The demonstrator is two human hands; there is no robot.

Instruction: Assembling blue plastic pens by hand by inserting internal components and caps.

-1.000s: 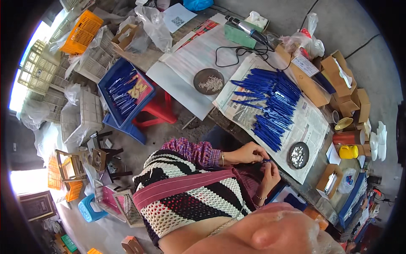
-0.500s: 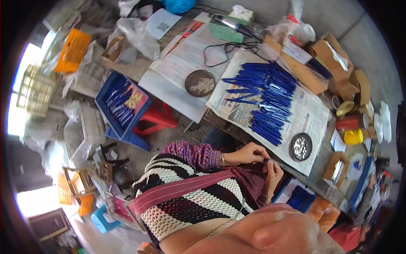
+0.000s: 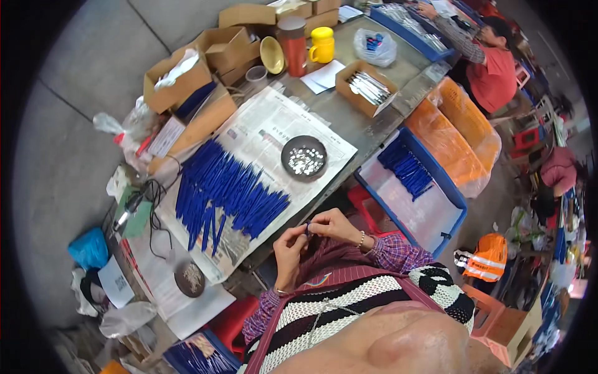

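Note:
My left hand [image 3: 289, 257] and my right hand [image 3: 337, 225] meet in front of the apron, close to the table's near edge. Between their fingertips is a small dark blue piece [image 3: 308, 228]; the fingers cover most of it, so its full shape is hidden. Beyond them, many slim pointed blue metal pieces [image 3: 215, 181], perhaps tweezers, lie in a spread on newspaper [image 3: 324, 134]. A dark round dish [image 3: 288, 149] of small shiny silver bits stands on that paper. Beside my right forearm, a blue tray [image 3: 458, 215] holds more of the blue pieces.
A second dish [image 3: 189, 278] of pale bits sits left. Cardboard boxes [image 3: 177, 75], a yellow jar [image 3: 322, 47] and a box of silver pieces [image 3: 366, 93] line the table's back. Orange crates [image 3: 436, 124] stand right. A co-worker [image 3: 492, 75] works at the far right.
The view has swung to the right, shifting the table leftward and bringing the blue tray, orange crates and co-worker more fully in. Both hands stay together, pinching at the small blue piece.

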